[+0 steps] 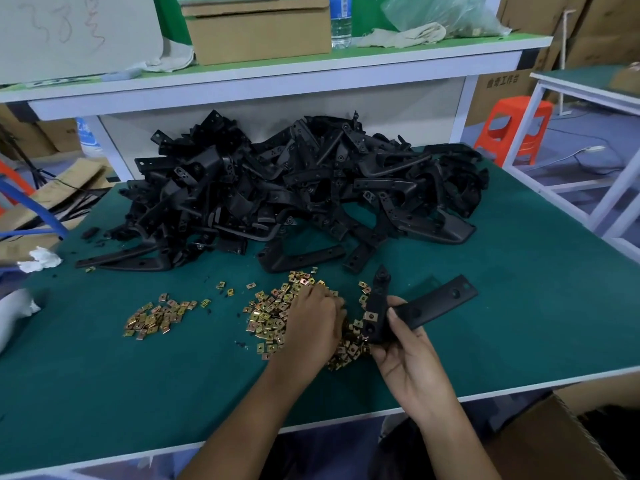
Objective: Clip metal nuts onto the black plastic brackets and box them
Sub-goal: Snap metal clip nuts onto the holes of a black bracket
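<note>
Right hand point(412, 355) grips a black plastic bracket point(415, 308) at approx 5 o'clock on the green table mat point(519, 323) — matte, L-shaped, one flat arm w/ holes pointing to 2 o'clock, shorter arm to 12. One brass-coloured clip nut point(370, 316) already sits on the short arm near the bend. Left hand point(313, 323) lies palm-down on the main nut pile point(273, 317); fingers curled into the nuts, can't tell if they've pinched one. Smaller nut cluster point(156, 317) at 8 o'clock. Big heap of bare brackets point(294, 188) at 12. Cardboard box point(568, 438) — off the table edge, at 4 o'clock.
</note>
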